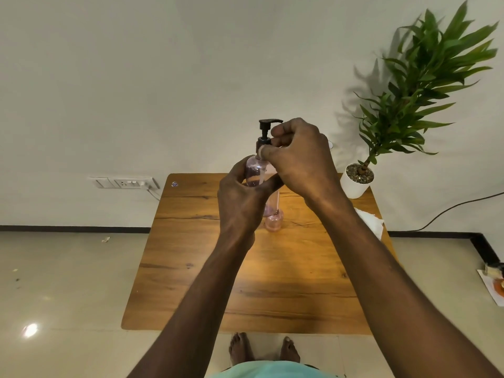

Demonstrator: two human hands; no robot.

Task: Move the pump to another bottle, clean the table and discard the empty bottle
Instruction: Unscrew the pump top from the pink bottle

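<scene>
I hold a clear pink bottle (255, 171) up above the wooden table (191, 268). My left hand (240, 197) wraps around its body from below. A black pump (266, 129) sits on the bottle's neck, and my right hand (300, 159) pinches the pump's collar with thumb and fingers. A second pink bottle (273, 221) with no pump stands on the table right under my hands, partly hidden by them. A white cloth or tissue (372, 221) lies at the table's right edge, half covered by my right forearm.
A potted green plant in a white pot (356, 181) stands on the table's far right corner. A wall socket (128, 183) with a cable is on the left. A black cable runs along the right wall. Small items lie on the floor at the far right (495, 282).
</scene>
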